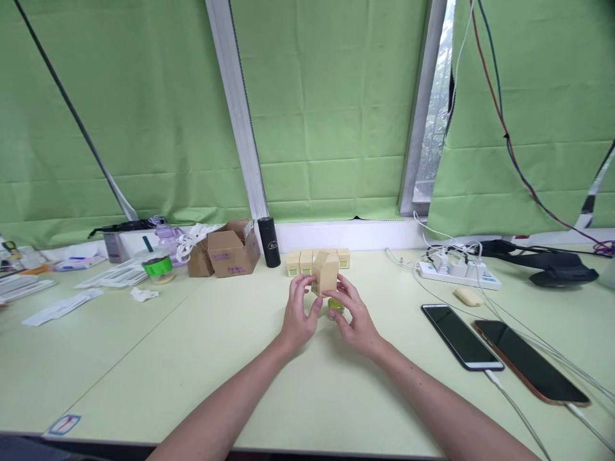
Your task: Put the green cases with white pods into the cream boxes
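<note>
A small tan cardboard box (326, 274) is held upright above the table, its top flap seemingly raised. My left hand (302, 314) grips its left side, fingers on the box and thumb below. Just under the box is a small round green jar (336, 305), between the thumb and fingers of my right hand (354, 318). That hand's upper fingers also come against the box's lower right side. Behind the held box stands a row of similar small boxes (294, 263) with green-framed labels, partly hidden by it.
A black cylinder (269, 242) and an open brown carton (234, 251) stand at the back. Left are a green-banded cup (158, 267) and papers (62, 306). Two phones (464, 336) with cables, a power strip (459, 274) and a cream case (467, 296) lie right.
</note>
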Available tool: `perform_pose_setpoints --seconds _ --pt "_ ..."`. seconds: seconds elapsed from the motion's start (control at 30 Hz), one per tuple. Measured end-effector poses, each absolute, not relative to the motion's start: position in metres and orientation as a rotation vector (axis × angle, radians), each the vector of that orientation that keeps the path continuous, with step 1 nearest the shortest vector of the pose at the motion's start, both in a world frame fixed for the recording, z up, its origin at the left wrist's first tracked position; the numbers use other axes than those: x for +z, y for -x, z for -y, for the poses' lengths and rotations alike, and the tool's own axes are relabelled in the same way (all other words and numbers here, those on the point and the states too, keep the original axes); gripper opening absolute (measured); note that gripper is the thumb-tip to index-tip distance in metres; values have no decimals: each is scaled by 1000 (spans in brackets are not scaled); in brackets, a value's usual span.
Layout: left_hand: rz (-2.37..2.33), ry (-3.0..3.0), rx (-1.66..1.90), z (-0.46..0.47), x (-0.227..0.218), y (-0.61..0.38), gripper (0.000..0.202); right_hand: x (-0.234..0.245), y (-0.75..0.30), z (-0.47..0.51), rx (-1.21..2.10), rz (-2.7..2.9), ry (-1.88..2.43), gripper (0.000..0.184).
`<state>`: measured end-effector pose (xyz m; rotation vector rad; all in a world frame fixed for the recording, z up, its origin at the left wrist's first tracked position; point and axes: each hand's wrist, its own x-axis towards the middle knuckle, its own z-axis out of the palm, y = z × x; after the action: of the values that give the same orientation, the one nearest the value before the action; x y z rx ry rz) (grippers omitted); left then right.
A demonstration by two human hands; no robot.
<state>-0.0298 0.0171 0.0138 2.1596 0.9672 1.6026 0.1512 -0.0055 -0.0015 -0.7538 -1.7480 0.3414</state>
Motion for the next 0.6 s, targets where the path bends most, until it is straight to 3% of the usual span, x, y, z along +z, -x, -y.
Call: perform_pose_setpoints --seconds 0.27,0.6 --pt "-1037 -2061 1653 -22 12 32 39 5 -151 13 259 1896 709 60" --pt "-1215 -1910 1674 -36 8 35 40 0 -155 7 262 1960 643 66"
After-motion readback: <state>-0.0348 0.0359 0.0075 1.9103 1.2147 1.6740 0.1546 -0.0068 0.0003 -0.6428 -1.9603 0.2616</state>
